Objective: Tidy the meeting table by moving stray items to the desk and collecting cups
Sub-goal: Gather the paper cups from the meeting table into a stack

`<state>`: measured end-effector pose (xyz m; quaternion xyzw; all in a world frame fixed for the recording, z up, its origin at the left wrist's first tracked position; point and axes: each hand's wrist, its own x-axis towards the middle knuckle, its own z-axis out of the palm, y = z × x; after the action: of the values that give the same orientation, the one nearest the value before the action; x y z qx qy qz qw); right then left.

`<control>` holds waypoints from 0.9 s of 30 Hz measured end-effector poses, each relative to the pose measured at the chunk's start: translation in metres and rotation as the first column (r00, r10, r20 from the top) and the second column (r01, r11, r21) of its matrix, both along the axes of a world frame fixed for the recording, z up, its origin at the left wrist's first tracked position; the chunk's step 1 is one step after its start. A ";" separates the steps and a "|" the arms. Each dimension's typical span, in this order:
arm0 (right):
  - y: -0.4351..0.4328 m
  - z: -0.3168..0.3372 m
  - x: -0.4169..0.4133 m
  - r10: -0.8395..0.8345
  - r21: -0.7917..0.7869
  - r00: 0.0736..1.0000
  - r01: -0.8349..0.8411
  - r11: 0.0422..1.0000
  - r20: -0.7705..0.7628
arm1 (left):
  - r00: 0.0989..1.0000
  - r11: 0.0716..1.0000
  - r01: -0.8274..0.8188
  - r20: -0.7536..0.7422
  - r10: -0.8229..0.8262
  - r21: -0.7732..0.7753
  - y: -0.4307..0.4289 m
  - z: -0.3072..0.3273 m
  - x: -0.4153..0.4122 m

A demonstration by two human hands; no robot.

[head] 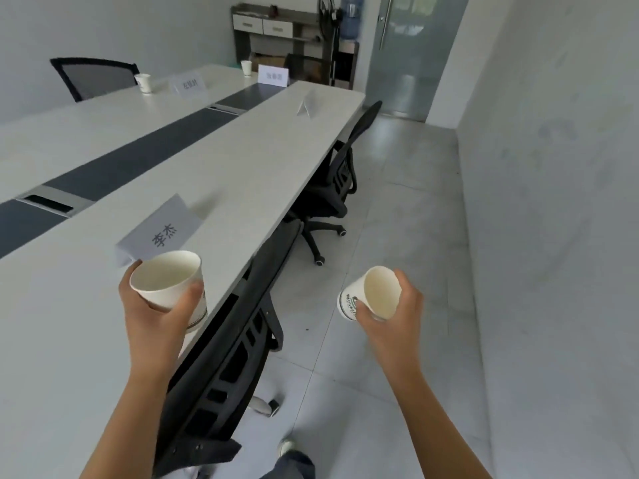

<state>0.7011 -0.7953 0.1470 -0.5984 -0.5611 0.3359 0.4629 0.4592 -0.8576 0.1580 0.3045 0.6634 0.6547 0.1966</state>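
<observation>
now gripping a paper cup in each hand. with left hand [155,305], clamped round left cup [169,278], thumb on one side and a fingertip showing on the other; held upright, mouth open to view, just above table [224,160] near its right edge, right in front of nearest card [162,229]. with right hand [394,312], wrapped round right cup [370,293], tilted so as to show the inside, printed band facing left; held off the table, over floor tiles, beside near chair [224,357]. further along the top: left card [189,86], end card [273,76], folded card [307,105] seen side-on, plus far cup [143,83] by left chair [93,76] and end cup [246,67] at the far end, both upright. tucked under the right edge, second chair [332,181]. against back wall: desk [273,29] with drawers, water bottle [351,19] beside it.
</observation>
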 end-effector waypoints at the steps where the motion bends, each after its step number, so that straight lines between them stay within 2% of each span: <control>1: 0.019 0.005 -0.009 0.019 0.020 1.000 -0.020 1.000 0.009 | 1.000 1.000 -0.020 0.020 0.021 -0.014 0.010 -0.004 -0.011; 4: 0.079 0.018 -0.040 0.080 0.108 0.996 -0.083 0.991 0.036 | 0.995 0.996 -0.077 0.059 0.080 -0.049 0.038 -0.017 -0.046; 7: 0.129 0.028 -0.077 0.158 0.149 0.986 -0.164 0.975 0.055 | 0.996 0.992 -0.081 0.015 0.082 -0.097 0.064 -0.025 -0.073; 15: 0.200 0.018 -0.171 0.416 0.096 0.898 -0.432 0.897 0.146 | 0.973 0.953 -0.210 0.049 0.226 -0.219 0.081 -0.048 -0.101; 21: 0.251 -0.012 -0.235 0.654 -0.138 0.704 -0.644 0.752 0.278 | 0.932 0.902 -0.322 0.071 0.355 -0.287 0.077 -0.057 -0.112; 27: 0.305 -0.062 -0.285 0.760 -0.329 0.474 -0.703 0.631 0.444 | 0.884 0.839 -0.443 0.000 0.467 -0.316 0.102 -0.047 -0.113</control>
<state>0.4162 -0.4907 0.0853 -0.3922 -0.8509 0.3435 0.0638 0.3459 -0.7556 0.1110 0.0787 0.8020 0.5826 0.1058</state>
